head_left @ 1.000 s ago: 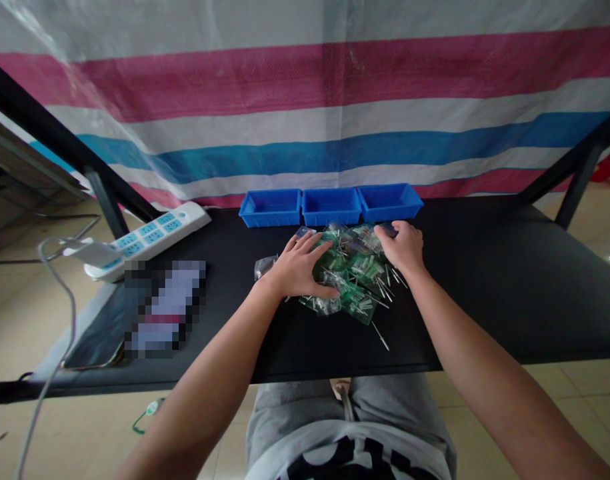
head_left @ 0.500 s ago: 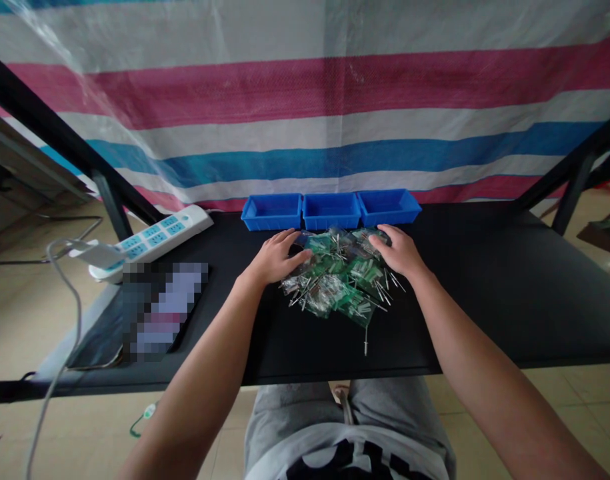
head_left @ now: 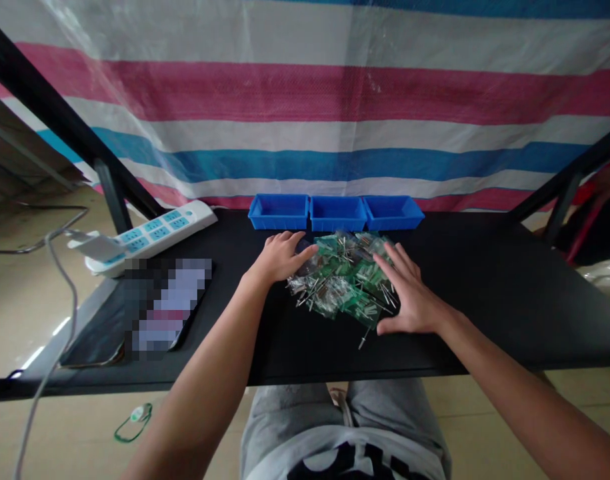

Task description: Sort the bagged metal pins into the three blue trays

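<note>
Left hand [head_left: 282,257], centre of frame: grip open, thumb spread from the fingers, at the upper-left edge of the heap. Right hand [head_left: 409,300], right of centre: grip likewise open, fingers fanned along the heap's right side, thumb pointing left below. Neither is closed on anything; exact contact hard to tell.

Between the hands, mid-frame: loose heap of green and clear plastic packets with slim silver metal pins [head_left: 341,273], pins at many angles. One silver metal pin [head_left: 363,339] juts from the lower edge. Any print on the packets too small to read.

All on a matte black worktop [head_left: 495,287]. Just above the heap, a row of three blue rectangular plastic bins [head_left: 337,223].

Left of frame: long white power strip with pale-blue socket panels [head_left: 187,217], set diagonally, white plug-in adapter [head_left: 101,247] in its lower end. Below it, a flat dark slab [head_left: 92,330] beside a phone-like rectangle with pixelated face [head_left: 172,303]; writing obscured.

Behind, top of frame: plastic sheet striped white, red and blue [head_left: 285,93]. Bottom edge: grey trousers [head_left: 289,413], white top with black print [head_left: 349,460], print cut off, unreadable.
</note>
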The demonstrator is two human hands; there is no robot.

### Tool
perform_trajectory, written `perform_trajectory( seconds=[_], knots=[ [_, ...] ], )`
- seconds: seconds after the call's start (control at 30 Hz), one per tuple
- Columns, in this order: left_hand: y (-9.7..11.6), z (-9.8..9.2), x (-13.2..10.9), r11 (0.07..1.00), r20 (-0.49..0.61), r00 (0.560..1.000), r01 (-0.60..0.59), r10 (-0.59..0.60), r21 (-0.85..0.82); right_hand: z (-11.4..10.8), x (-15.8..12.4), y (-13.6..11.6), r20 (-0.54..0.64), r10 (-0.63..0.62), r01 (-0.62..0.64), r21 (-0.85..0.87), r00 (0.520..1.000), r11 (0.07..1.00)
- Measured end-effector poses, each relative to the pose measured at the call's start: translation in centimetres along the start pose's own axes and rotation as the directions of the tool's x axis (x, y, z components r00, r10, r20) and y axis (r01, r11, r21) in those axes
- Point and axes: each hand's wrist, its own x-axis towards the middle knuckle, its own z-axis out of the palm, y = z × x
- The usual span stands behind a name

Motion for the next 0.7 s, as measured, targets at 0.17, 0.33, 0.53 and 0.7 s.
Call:
perform_trajectory(
  seconds=[0.17, 0.33, 0.53, 0.7],
  knots=[
    [-0.8, 0.0, -0.1, 0.954, 0.065, 0.952, 0.299, -0.300, 0.032, 1.6, -2.4, -5.1, 0.053, -0.155, 0.162, -0.162, 0.986, 0.973],
    [-0.1, 1.6, 0.0, 0.921, 0.135, 0.913, 0.389, -0.384, -0.011, 3.2, 0.4, -6.8, 0.003, -0.081, 0.079, -0.265, 0.997, 0.961],
    [2.2, 3.4, 0.1, 0.933, -0.108, 0.929, 0.344, -0.355, -0.104, 3.4, 3.5, -7.4, -0.044, -0.070, 0.054, -0.302, 0.997, 0.952],
    [2.0, 2.9, 0.5, 0.923, -0.223, 0.902, 0.328, -0.369, -0.202, 1.9, 5.1, -6.0, -0.132, -0.270, 0.243, -0.192, 0.954, 0.951]
  ],
)
